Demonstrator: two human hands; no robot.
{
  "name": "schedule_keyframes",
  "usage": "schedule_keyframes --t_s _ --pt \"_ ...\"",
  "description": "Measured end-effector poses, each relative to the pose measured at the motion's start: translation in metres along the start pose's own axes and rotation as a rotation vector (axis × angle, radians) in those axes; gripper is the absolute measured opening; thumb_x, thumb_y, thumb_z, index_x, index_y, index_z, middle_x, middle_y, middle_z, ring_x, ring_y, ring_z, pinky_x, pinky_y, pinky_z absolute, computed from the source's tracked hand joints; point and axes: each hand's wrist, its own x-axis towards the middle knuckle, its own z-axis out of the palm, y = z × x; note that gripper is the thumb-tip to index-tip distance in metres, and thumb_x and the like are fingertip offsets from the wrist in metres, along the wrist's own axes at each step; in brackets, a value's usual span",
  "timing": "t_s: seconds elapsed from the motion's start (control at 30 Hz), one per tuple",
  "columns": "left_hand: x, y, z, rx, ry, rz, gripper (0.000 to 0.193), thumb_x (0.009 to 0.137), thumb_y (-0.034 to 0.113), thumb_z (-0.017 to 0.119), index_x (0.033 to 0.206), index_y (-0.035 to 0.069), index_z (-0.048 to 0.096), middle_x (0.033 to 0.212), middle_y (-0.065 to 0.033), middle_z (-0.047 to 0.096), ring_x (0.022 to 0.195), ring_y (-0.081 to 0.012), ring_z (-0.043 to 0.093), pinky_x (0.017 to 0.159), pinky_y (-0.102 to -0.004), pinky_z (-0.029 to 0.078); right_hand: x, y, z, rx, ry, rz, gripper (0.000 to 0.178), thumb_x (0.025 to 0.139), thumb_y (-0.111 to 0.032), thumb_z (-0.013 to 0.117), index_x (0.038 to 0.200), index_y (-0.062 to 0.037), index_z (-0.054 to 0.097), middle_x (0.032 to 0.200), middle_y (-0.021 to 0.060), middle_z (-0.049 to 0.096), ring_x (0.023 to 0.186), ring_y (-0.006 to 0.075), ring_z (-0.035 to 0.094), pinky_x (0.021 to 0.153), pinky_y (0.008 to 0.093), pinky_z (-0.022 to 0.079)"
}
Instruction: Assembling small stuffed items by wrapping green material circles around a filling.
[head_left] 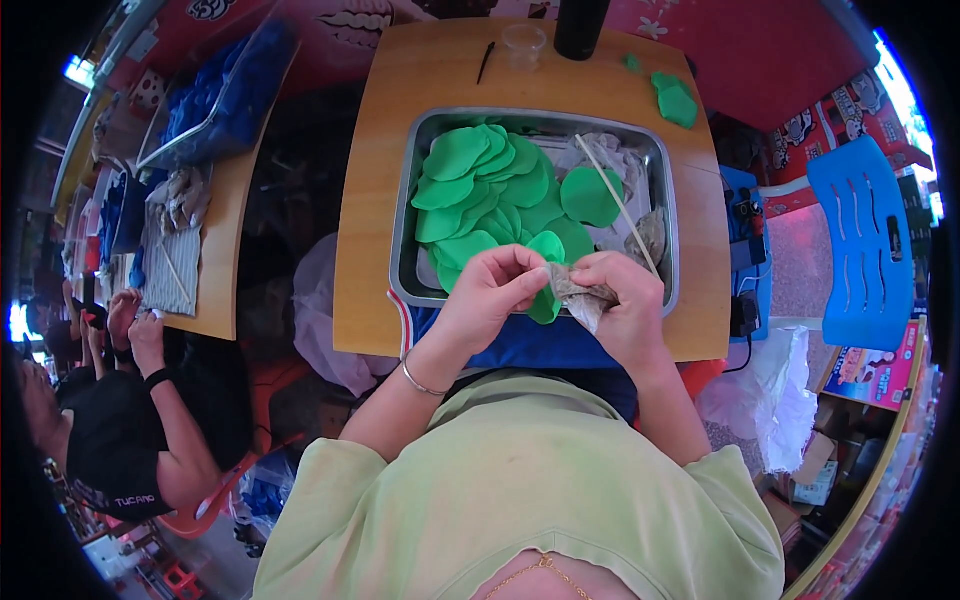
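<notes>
My left hand [492, 290] is closed in a pinch at the edge of a thin green rounded piece [545, 306], which hangs between my two hands. My right hand [632, 305] grips a crumpled, stained grey-white cloth [583, 297]; its fingertips almost meet those of the left. Both hands are over the near rim of a metal tray [404, 220]. Many loose green rounded pieces [480, 190] overlap in the tray's left and middle parts. On the right, a pale thin stick [612, 190] slants across one green piece and some crumpled whitish cloth [625, 155].
The tray stands on a wooden table [370, 200]. At its far side are a clear cup [524, 45], a dark cylinder [578, 30] and green pieces [675, 100]. A blue chair [860, 240] stands right; another person [130, 430] works at a table on the left.
</notes>
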Motion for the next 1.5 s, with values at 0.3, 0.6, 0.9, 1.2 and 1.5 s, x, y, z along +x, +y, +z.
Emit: schedule_keyframes --t_s 0.3,0.6,0.9,1.2,1.5 --pt "0.0 0.008 0.003 0.147 -0.029 -0.009 0.008 0.084 0.007 0.069 0.083 0.004 0.061 0.075 0.0041 0.058 0.064 -0.0017 0.05 0.056 -0.0164 0.039 0.002 -0.003 -0.009 -0.042 -0.111 -0.016 0.024 0.064 0.0 0.073 0.083 -0.003 0.059 0.083 0.0101 0.062 0.075 0.0279 0.063 0.063 0.0339 0.05" --pt "-0.004 0.008 0.012 0.546 0.079 0.194 0.008 0.083 0.005 0.067 0.085 0.0 0.06 0.076 0.0026 0.059 0.069 -0.0022 0.053 0.06 -0.0169 0.044 0.001 -0.005 -0.014 0.172 -0.285 0.219 0.026 0.079 -0.001 0.068 0.104 -0.0025 0.061 0.096 0.009 0.062 0.082 0.0163 0.063 0.069 0.0271 0.05" --pt "-0.002 0.008 0.012 0.34 0.018 0.15 0.011 0.088 0.009 0.065 0.092 0.001 0.059 0.083 0.0024 0.059 0.073 -0.0031 0.052 0.062 -0.0177 0.043 -0.005 -0.001 -0.002 0.581 -0.101 0.557 0.014 0.086 -0.002 0.064 0.098 -0.0007 0.058 0.097 0.0044 0.058 0.084 0.0071 0.056 0.071 0.0203 0.047" --pt "-0.004 -0.001 0.017 0.163 0.136 0.149 0.009 0.088 0.009 0.065 0.091 0.003 0.06 0.082 0.0033 0.059 0.071 -0.0037 0.053 0.064 -0.0176 0.043 -0.005 -0.005 0.009 0.132 0.003 0.266 0.038 0.077 0.005 0.062 0.114 -0.0039 0.057 0.094 0.0096 0.058 0.081 0.0186 0.06 0.066 0.0279 0.049" --pt "-0.002 -0.006 0.019 0.497 0.195 0.364 0.009 0.087 0.003 0.064 0.092 -0.003 0.059 0.082 -0.0018 0.058 0.078 -0.0081 0.059 0.073 -0.0212 0.049 -0.002 0.005 0.009 0.157 -0.108 0.257 0.032 0.078 0.002 0.06 0.111 0.0005 0.057 0.093 0.0126 0.059 0.078 0.024 0.061 0.066 0.0311 0.049"
